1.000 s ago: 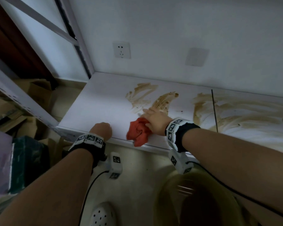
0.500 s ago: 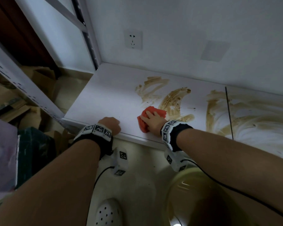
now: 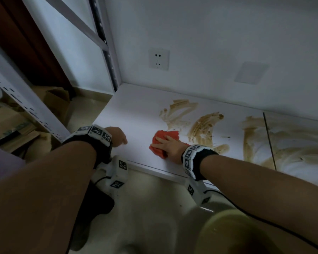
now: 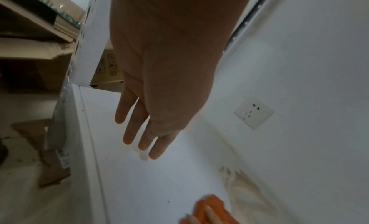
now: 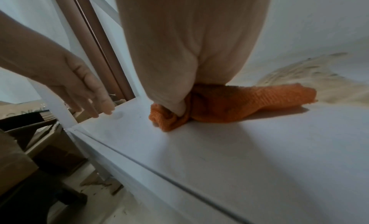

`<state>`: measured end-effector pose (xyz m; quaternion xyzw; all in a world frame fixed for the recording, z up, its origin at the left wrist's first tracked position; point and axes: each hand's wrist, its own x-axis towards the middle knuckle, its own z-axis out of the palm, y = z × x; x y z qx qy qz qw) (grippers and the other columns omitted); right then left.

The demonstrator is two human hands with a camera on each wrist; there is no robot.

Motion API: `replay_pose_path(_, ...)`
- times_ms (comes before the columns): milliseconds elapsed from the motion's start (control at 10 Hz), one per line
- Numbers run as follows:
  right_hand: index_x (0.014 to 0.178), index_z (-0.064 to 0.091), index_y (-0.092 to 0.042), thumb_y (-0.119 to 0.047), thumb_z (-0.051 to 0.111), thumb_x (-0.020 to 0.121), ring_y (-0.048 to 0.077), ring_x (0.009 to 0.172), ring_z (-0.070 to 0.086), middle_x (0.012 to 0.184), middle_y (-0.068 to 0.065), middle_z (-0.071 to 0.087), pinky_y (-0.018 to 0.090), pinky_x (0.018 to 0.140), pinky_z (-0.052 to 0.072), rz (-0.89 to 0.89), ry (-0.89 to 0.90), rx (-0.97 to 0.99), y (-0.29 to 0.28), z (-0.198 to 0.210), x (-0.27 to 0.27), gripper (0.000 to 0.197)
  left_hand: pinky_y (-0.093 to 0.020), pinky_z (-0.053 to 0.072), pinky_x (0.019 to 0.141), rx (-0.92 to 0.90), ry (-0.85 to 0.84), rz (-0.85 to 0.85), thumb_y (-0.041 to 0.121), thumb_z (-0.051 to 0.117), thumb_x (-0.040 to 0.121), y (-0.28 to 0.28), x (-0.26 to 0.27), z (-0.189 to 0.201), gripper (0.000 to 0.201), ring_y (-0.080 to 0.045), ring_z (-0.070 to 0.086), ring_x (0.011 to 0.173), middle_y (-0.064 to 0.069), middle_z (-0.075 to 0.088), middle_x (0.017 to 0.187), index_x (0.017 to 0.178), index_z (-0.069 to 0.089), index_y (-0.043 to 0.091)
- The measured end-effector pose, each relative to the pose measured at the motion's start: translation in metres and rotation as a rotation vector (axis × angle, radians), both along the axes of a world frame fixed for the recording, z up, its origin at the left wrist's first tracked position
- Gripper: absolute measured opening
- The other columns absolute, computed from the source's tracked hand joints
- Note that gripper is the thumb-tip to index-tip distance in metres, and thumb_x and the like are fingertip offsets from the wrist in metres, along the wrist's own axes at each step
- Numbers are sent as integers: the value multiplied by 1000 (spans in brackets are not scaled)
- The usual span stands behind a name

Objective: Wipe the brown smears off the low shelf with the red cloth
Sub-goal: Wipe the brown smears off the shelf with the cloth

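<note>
Red cloth [image 3: 164, 142], a second ago bunched at the low shelf [image 3: 136, 114] front edge, now lies flattened further in under the right hand [image 3: 170, 147], whose fingers [image 3: 159, 140] spread flat on top, thumb tucked into a fold. Its far edge touches the nearest brown smears [image 3: 202, 129], all still unwiped. The left hand [image 3: 117, 137], formerly fisted, hovers with fingers straight and together.

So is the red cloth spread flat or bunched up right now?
Bunched. The red cloth lies in thick folds on the shelf, pressed under the right hand; no flat single layer shows.
</note>
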<state>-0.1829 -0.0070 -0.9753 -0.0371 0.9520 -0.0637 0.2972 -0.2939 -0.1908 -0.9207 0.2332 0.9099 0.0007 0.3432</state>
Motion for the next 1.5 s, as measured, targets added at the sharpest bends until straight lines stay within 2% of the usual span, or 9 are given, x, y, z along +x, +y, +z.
replay_pose_path(100,150,11,-37,-14,44,99,30,147,3,160,-6,-2,54,116,16,23,6,6,-14,3,-21,65,-30,41,104,82,-3,59,-4,40,95,-3,-10,-4,39,-26,51,126,-12,52,138,129,58,5)
replay_pose_path(300,149,18,-38,-11,44,97,29,147,4,160,-7,2,55,115,18,91,5,-52,-42,3,-32,64,-32,38,109,-7,107,104,11,42,98,-9,-10,-13,35,-24,48,128,-10,51,139,129,58,6)
replay_pose_path(500,147,29,-32,-5,45,97,25,148,4,159,-7,10,42,119,8,116,-19,-181,-12,1,1,60,-27,34,108,6,133,104,8,36,100,22,3,-15,40,-24,42,134,-10,44,145,137,49,8)
replay_pose_path(600,147,28,-31,-12,45,98,25,148,7,159,-5,10,43,118,6,14,34,-127,21,0,6,56,-27,33,110,-16,141,45,7,37,99,33,14,-15,40,-23,41,135,-8,43,146,137,50,9)
replay_pose_path(800,150,16,-36,-2,42,95,30,147,2,160,-2,-2,49,118,5,-162,-27,-59,31,8,-24,70,-30,33,112,-91,82,-34,14,34,102,31,17,-26,39,-24,42,134,-10,43,146,137,49,6)
replay_pose_path(1000,149,14,-39,-11,45,97,31,147,3,160,-6,-2,54,117,10,-33,-36,-71,-7,6,-35,66,-30,29,114,-86,22,2,27,39,101,29,5,-29,43,-22,39,137,-7,41,148,140,46,11)
replay_pose_path(1100,148,20,-37,-9,43,97,29,147,4,160,-8,3,54,117,12,69,-30,-115,-8,3,-15,63,-31,28,116,-70,-4,-17,26,42,100,25,1,-27,42,-22,39,137,-6,41,149,139,47,13)
replay_pose_path(1300,145,34,-33,-15,46,97,29,139,25,157,-2,21,39,116,20,-96,112,-134,19,1,3,53,-30,13,120,-37,-2,-89,5,33,100,16,13,-21,47,-21,25,144,-6,27,155,145,37,15)
replay_pose_path(1500,143,31,-44,-33,42,99,33,121,34,154,-7,27,40,109,27,0,79,-63,-23,-2,1,46,-26,27,116,26,56,-41,0,35,96,5,9,-13,47,-20,37,137,-4,40,148,136,52,17)
